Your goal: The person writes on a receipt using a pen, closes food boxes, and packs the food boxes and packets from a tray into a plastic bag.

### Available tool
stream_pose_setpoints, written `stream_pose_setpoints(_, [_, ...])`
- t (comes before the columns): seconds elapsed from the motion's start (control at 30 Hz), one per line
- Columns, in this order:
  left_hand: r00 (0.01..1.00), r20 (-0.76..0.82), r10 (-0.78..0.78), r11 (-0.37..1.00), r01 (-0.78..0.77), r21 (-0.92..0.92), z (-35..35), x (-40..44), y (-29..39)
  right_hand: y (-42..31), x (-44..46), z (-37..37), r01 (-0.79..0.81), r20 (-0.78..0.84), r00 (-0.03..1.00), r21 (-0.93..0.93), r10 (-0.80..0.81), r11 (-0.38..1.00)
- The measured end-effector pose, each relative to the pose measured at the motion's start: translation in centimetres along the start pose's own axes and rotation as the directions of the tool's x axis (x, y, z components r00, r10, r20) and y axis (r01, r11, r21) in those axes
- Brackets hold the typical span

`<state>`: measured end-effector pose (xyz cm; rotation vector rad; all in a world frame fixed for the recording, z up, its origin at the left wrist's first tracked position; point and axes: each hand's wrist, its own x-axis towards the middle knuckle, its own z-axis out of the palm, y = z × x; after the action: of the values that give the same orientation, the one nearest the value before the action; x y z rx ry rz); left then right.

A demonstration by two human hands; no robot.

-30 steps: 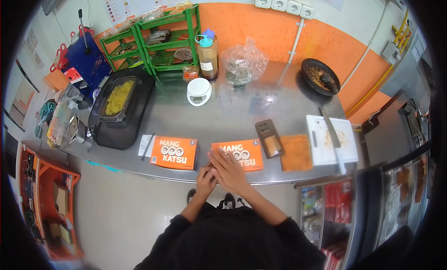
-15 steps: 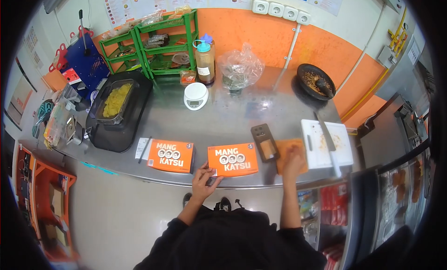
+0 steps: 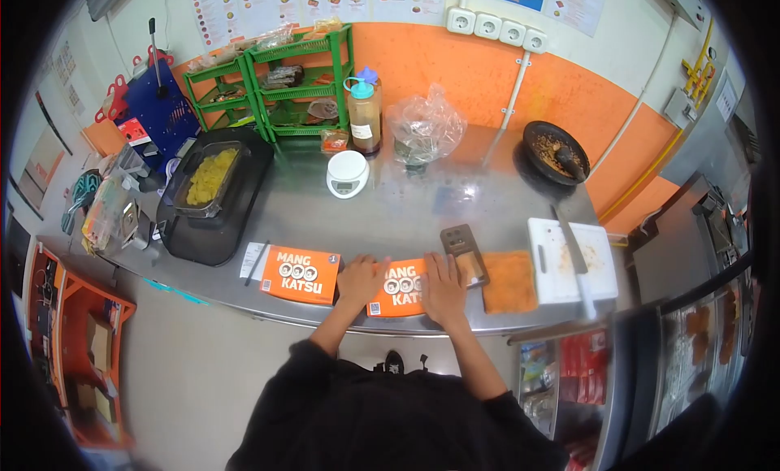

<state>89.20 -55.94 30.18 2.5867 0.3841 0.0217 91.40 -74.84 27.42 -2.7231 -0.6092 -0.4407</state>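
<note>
Two orange boxes with white lettering lie near the front edge of the steel table. My left hand (image 3: 360,279) rests at the left side of the right-hand box (image 3: 400,289), its fingers partly bent around the edge. On that box's right side lies my right hand (image 3: 444,290), fingers spread and pointing away from me. Both hands touch the box from opposite sides. The left-hand box (image 3: 299,273) sits just left of my left hand, untouched. A brown phone (image 3: 463,254) is beside my right fingertips, with an orange cloth (image 3: 509,282) to its right.
A white cutting board (image 3: 600,256) bears a knife (image 3: 572,247). Farther back are a white scale (image 3: 348,174), a bottle (image 3: 365,117), a plastic bag (image 3: 426,130) and a black mortar (image 3: 555,152). A black tray (image 3: 252,203) holds a container of yellow food (image 3: 212,178).
My right hand has left the orange cloth and come to the box's right side. My left hand has moved up along its left side. The phone has barely shifted.
</note>
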Motion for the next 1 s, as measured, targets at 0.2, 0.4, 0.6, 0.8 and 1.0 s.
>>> stream_pose_setpoints(0.2, [0.971,-0.221,-0.087,0.853,-0.042,-0.52,4.0,-0.2,-3.6,-3.9,4.2,2.5,0.187,0.191,0.965,-0.026,-0.179,0.982])
stream_pose_setpoints(0.4, [0.942,-0.328,-0.072,0.836,-0.122,-0.535,4.2,0.1,-4.4,-4.0,7.1,3.5,0.163,0.268,0.936,0.237,-0.226,0.958])
stream_pose_setpoints(0.6, [0.936,-0.31,-0.164,0.798,-0.059,-0.6,4.1,-0.6,-3.2,2.5,2.8,1.1,-0.117,-0.024,0.989,0.461,0.144,0.88])
stream_pose_setpoints(0.8, [0.879,-0.43,-0.204,0.838,-0.07,-0.542,5.1,-0.1,-2.9,-5.4,-6.5,0.2,-0.352,-0.096,0.925,0.155,0.369,0.923])
stream_pose_setpoints(1.0, [0.826,-0.547,0.137,0.788,-0.426,-0.445,-1.3,-3.2,-4.1,-10.1,-3.4,-2.5,-0.159,-0.103,0.979,0.15,0.176,0.976])
